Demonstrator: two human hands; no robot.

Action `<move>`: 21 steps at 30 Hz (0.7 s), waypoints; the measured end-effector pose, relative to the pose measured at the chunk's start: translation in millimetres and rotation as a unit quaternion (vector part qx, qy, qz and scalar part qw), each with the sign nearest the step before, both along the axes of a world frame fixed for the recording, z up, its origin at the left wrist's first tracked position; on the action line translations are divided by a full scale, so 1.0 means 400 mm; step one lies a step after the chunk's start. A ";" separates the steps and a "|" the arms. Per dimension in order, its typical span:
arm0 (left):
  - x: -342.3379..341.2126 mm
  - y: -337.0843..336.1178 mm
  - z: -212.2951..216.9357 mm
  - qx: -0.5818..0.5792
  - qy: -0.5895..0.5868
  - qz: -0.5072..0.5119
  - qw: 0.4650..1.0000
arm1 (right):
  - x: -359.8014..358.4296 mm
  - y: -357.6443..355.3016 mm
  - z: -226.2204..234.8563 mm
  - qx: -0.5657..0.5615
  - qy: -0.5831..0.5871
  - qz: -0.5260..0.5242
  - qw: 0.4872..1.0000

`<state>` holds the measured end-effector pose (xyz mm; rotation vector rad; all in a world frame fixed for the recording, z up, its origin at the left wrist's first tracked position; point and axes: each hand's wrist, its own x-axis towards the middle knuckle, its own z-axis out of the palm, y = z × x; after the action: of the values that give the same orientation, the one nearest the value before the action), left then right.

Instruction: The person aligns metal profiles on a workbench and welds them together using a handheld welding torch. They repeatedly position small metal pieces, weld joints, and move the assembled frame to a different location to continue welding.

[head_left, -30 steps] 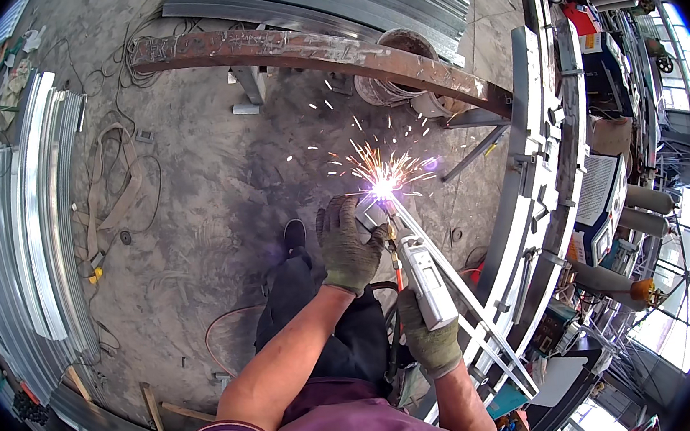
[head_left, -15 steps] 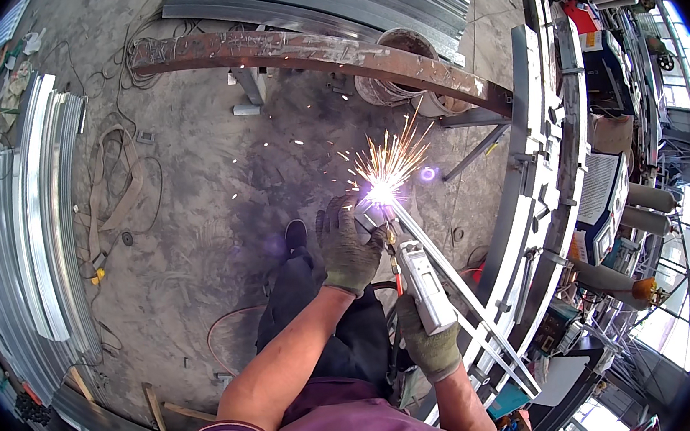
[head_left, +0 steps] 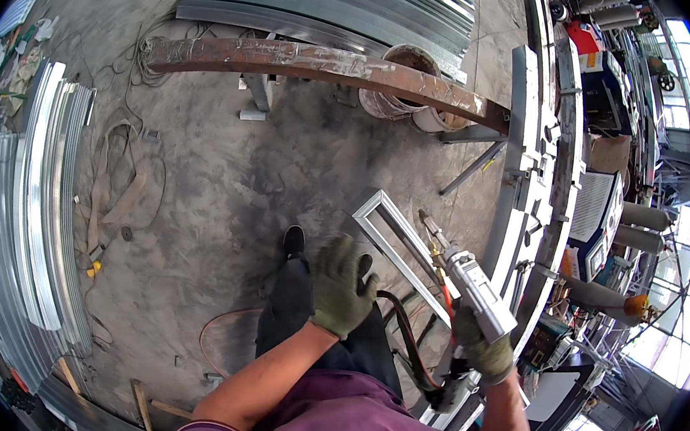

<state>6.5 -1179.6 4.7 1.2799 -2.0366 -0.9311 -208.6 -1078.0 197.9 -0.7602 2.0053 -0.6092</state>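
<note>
A rectangular frame of grey metal tube stands tilted in front of me, its upper corner near the middle of the view. My left hand, in a green work glove, grips the frame's left side just below that corner. My right hand, also gloved, holds a grey welding torch whose nozzle points up beside the frame's right rail, a little apart from it. No sparks show. A dark hose loops down from the torch between my arms.
A long rusty beam crosses the top on stands, with a bucket behind it. Bundles of galvanised profiles lie at left and at the top. A metal rack runs down the right. Cables and straps lie on the concrete floor.
The welding arc and sparks at the frame's corner have stopped. The torch tip has drawn back to the right of the frame. My left hand still holds the frame.
</note>
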 end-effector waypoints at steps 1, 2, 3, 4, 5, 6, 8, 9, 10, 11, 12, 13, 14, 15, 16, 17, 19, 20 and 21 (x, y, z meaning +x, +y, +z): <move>-0.003 0.019 0.018 0.003 0.022 -0.044 0.999 | -0.030 -0.024 0.035 0.014 0.015 0.049 0.999; -0.010 0.037 0.035 0.007 0.045 -0.088 0.995 | -0.048 -0.069 0.078 0.027 0.031 0.099 0.994; -0.039 0.053 0.056 0.023 0.057 -0.101 0.993 | -0.056 -0.101 0.109 -0.013 0.061 0.134 0.989; -0.062 0.066 0.065 0.028 0.052 -0.130 0.990 | -0.076 -0.158 0.168 0.053 0.082 0.224 0.970; -0.088 0.073 0.072 0.032 0.050 -0.162 0.985 | -0.090 -0.191 0.204 0.035 0.048 0.227 0.972; -0.114 0.080 0.077 0.035 0.046 -0.193 0.979 | -0.102 -0.221 0.232 0.017 0.012 0.230 0.973; -0.157 0.072 0.086 0.029 -0.022 -0.226 0.973 | -0.114 -0.342 0.307 0.041 0.049 0.375 0.925; -0.172 0.061 0.095 0.031 -0.060 -0.236 0.969 | -0.114 -0.388 0.314 0.051 0.041 0.402 0.913; -0.189 0.057 0.099 0.035 -0.098 -0.247 0.963 | -0.127 -0.417 0.305 0.077 0.057 0.427 0.899; -0.206 0.059 0.087 0.055 -0.120 -0.246 0.960 | -0.132 -0.433 0.288 0.038 0.073 0.445 0.892; -0.214 0.056 0.089 0.054 -0.143 -0.242 0.958 | -0.134 -0.454 0.261 0.001 0.084 0.463 0.882; -0.221 0.054 0.093 0.053 -0.163 -0.243 0.955 | -0.127 -0.471 0.237 0.011 0.084 0.469 0.879; -0.228 0.056 0.095 0.052 -0.184 -0.244 0.951 | -0.142 -0.470 0.191 -0.032 0.057 0.477 0.876; -0.236 0.067 0.089 0.045 -0.178 -0.222 0.958 | -0.144 -0.476 0.162 -0.038 0.057 0.500 0.863; -0.242 0.079 0.075 0.046 -0.170 -0.203 0.963 | -0.146 -0.483 0.135 -0.044 0.057 0.522 0.850; -0.248 0.090 0.058 0.046 -0.161 -0.184 0.969 | -0.154 -0.486 0.103 -0.028 0.015 0.518 0.855; -0.259 0.095 0.060 0.077 -0.148 -0.151 0.974 | -0.173 -0.490 0.048 -0.048 0.023 0.551 0.833; -0.268 0.101 0.061 0.081 -0.139 -0.124 0.979 | -0.183 -0.492 0.029 -0.058 0.028 0.565 0.823; -0.277 0.107 0.062 0.083 -0.131 -0.097 0.983 | -0.191 -0.499 0.017 -0.034 0.035 0.569 0.821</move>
<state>-104.1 -1136.7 29.3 1.3698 -2.3640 -1.0903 -285.1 -1277.5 204.6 -1.8064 1.2196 0.0799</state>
